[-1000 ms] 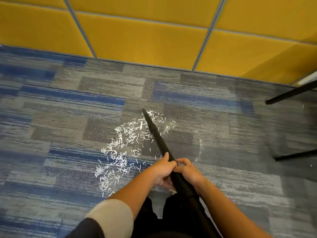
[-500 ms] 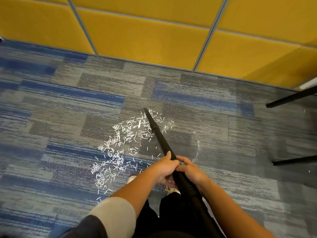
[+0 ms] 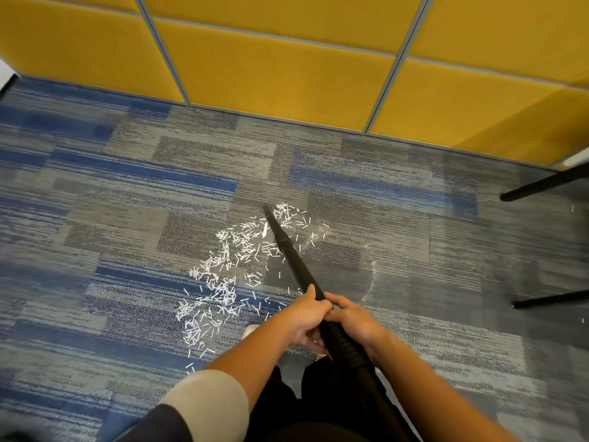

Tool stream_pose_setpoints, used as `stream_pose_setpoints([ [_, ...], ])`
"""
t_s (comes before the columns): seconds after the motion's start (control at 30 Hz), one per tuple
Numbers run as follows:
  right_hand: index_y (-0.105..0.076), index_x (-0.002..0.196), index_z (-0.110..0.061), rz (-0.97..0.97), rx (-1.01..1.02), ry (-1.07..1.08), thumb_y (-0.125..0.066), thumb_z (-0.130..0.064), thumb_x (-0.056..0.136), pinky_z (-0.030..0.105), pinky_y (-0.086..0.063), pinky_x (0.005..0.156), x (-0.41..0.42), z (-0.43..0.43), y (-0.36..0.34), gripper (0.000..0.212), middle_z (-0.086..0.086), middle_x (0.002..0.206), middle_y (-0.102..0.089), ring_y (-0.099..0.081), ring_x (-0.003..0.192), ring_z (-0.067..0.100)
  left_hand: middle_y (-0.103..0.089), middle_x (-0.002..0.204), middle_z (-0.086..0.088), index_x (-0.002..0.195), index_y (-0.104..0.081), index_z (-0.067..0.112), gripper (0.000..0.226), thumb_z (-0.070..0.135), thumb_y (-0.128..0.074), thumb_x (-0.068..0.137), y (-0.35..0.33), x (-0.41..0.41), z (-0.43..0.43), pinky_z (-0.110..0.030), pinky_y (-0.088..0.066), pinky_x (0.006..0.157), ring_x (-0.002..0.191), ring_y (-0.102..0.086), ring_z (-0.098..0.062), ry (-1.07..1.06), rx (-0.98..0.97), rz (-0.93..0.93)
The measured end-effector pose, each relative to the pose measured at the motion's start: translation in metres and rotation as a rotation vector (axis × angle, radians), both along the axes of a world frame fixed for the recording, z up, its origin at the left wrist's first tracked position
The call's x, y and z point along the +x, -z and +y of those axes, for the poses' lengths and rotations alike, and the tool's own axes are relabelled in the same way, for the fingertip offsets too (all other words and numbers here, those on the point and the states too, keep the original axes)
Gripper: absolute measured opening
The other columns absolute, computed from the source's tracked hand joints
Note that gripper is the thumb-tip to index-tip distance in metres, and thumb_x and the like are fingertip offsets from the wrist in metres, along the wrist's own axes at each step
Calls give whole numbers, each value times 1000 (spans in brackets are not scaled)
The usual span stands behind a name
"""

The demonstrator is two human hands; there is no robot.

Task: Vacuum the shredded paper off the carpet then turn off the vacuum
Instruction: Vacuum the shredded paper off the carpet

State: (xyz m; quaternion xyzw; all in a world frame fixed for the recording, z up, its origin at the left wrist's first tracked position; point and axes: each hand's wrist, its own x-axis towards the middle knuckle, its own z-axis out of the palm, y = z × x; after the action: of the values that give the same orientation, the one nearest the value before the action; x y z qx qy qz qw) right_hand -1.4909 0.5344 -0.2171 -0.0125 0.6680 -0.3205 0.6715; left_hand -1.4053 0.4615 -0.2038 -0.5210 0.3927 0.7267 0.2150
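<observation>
A long black vacuum wand (image 3: 291,252) slants away from me, its narrow tip resting on the carpet at the far end of the paper. White shredded paper (image 3: 223,279) lies scattered on the grey and blue carpet (image 3: 95,250), mostly to the left of the wand. My left hand (image 3: 302,317) grips the wand from the left. My right hand (image 3: 353,320) grips it just behind, where the ribbed hose starts. The vacuum body is out of view.
A yellow panelled wall (image 3: 271,68) bounds the carpet ahead. Two black furniture legs (image 3: 541,183) reach in from the right edge. A few paper bits lie near them. My dark trousers fill the bottom centre.
The view has shifted slightly; the wand tip stays at the far end of the paper pile. Both hands keep the same hold.
</observation>
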Motion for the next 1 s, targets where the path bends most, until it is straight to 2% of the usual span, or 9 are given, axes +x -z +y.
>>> stream_pose_setpoints([
  [0.13, -41, 139, -17, -22, -11, 30, -46, 5, 90, 25, -47, 40, 5, 2, 0, 54, 20, 79, -60, -61, 45, 23, -55, 86, -8, 150, 9, 35, 68, 19, -34, 100, 2, 3, 1, -42, -55, 72, 62, -56, -18, 22, -8, -2],
  [0.23, -42, 139, -17, 22, -8, 36, -48, 3, 90, 27, -49, 47, 5, 5, 2, 54, 18, 81, -62, -61, 54, 24, -57, 87, -10, 150, 9, 35, 69, 18, -35, 99, 2, 1, 0, -45, -56, 77, 63, -58, -20, 43, 11, 3],
  [0.33, -43, 136, -19, 38, 3, 71, -48, 3, 90, 28, -49, 47, 1, 9, 1, 52, 17, 80, -62, -59, 57, 24, -55, 81, -10, 150, 8, 34, 72, 14, -36, 97, 2, -4, 2, -44, -55, 71, 59, -55, -19, 62, 8, 10],
  [0.5, -43, 137, -19, 42, -4, 99, -47, 3, 90, 32, -52, 54, -2, 15, 1, 52, 18, 78, -64, -61, 59, 26, -55, 94, -13, 150, 2, 35, 71, 15, -38, 96, 1, -9, 4, -48, -56, 73, 67, -58, -21, 82, 21, 9],
  [0.7, -45, 136, -21, 45, -1, 98, -49, 2, 90, 28, -49, 44, 7, 11, 0, 52, 17, 82, -63, -60, 61, 26, -55, 91, -12, 150, 4, 33, 70, 15, -37, 97, 0, -1, -1, -45, -55, 74, 63, -58, -20, 99, 12, 27],
  [0.8, -45, 136, -20, 59, -3, 78, -49, 2, 90, 25, -48, 43, 13, 6, -2, 52, 15, 84, -63, -60, 61, 24, -56, 83, -9, 150, 8, 33, 72, 14, -37, 97, -2, 7, -3, -41, -56, 68, 59, -57, -19, 98, 3, 29],
  [0.9, -43, 137, -20, 49, 1, 54, -51, 1, 89, 24, -48, 44, 20, 3, -3, 53, 19, 96, -63, -62, 59, 22, -57, 83, -8, 150, 9, 33, 71, 16, -36, 99, -3, 14, -6, -38, -56, 61, 58, -57, -17, 96, -2, 29],
  [0.97, -44, 137, -21, 33, 7, 61, -52, 0, 89, 25, -49, 44, 22, 2, -2, 53, 25, 113, -58, -62, 61, 25, -56, 84, -8, 150, 9, 33, 70, 16, -36, 99, -2, 18, -7, -39, -56, 67, 59, -57, -17, 97, -4, 32],
  [1.0, -44, 136, -21, 29, 7, 64, -52, 0, 89, 26, -49, 44, 23, 2, -2, 51, 25, 114, -57, -62, 62, 26, -57, 85, -8, 150, 9, 33, 70, 17, -36, 99, -2, 19, -8, -40, -56, 69, 59, -57, -17, 100, -5, 32],
])
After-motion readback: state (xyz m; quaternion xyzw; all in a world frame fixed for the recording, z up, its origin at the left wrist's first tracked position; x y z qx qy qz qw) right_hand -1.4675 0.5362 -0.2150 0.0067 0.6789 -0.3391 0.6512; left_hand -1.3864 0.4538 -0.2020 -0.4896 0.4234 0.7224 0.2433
